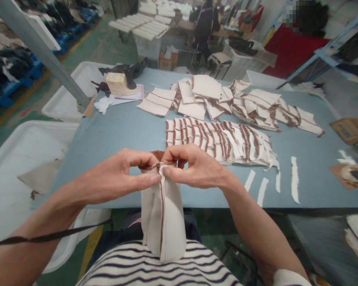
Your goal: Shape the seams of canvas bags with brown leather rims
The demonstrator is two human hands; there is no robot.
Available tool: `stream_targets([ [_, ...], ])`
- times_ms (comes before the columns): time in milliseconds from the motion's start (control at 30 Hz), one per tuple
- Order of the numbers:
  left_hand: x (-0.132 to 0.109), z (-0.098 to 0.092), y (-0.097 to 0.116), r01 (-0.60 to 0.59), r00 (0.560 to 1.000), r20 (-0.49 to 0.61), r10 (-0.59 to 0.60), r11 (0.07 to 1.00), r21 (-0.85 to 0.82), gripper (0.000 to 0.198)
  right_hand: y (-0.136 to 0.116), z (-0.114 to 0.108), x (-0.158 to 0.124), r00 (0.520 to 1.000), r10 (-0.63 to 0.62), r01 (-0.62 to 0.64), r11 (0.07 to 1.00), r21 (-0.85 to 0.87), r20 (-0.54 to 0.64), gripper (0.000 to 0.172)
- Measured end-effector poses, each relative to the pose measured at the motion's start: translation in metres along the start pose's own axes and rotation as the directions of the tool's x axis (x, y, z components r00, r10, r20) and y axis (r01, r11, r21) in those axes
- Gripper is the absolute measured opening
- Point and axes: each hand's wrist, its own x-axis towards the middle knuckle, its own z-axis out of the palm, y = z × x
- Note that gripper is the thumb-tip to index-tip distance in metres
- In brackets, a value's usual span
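Between my two hands hangs a cream-coloured sewn piece [173,214] with a brown seam running down its middle. My left hand [131,171] pinches its top edge from the left, thumb against the seam. From the right, my right hand [191,165] grips the same top edge, its thumb close to the left thumb. A patch of brown lining shows behind the fingertips. The lower part of the piece rests against a striped shirt. Just beyond my hands lies a row of overlapping cream pieces [197,135] with brown edges.
A loose heap of cream pieces [205,87] covers the back of the blue table [113,131]. White strips [294,180] lie at right. A yellowish block [117,83] stands back left; white tubs [26,139] flank the table's left side. Another person [207,24] is in the background.
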Motion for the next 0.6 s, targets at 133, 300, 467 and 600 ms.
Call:
stream_targets([
  [133, 0.0, -0.001, -0.006, 0.043, 0.998, 0.038, -0.041, 0.998, -0.054, 0.036, 0.006, 0.001, 0.002, 1.0, -0.006, 0.006, 1.0, 0.003, -0.003, 0.012],
  [300, 0.004, -0.001, -0.006, 0.069, 0.997, 0.033, -0.068, 0.996, -0.055, 0.039, 0.011, 0.003, 0.002, 0.999, 0.006, -0.005, 1.0, 0.021, -0.039, 0.012],
  [467, 0.007, 0.0, -0.008, 0.107, 0.993, 0.07, -0.099, 0.988, -0.11, 0.041, 0.013, 0.002, 0.002, 0.999, 0.007, -0.007, 1.0, 0.014, -0.041, 0.011],
  [600, 0.007, -0.004, -0.011, 0.14, 0.984, 0.131, -0.12, 0.978, -0.154, 0.04, 0.018, 0.001, 0.003, 0.999, 0.008, -0.007, 1.0, 0.02, -0.031, 0.012],
])
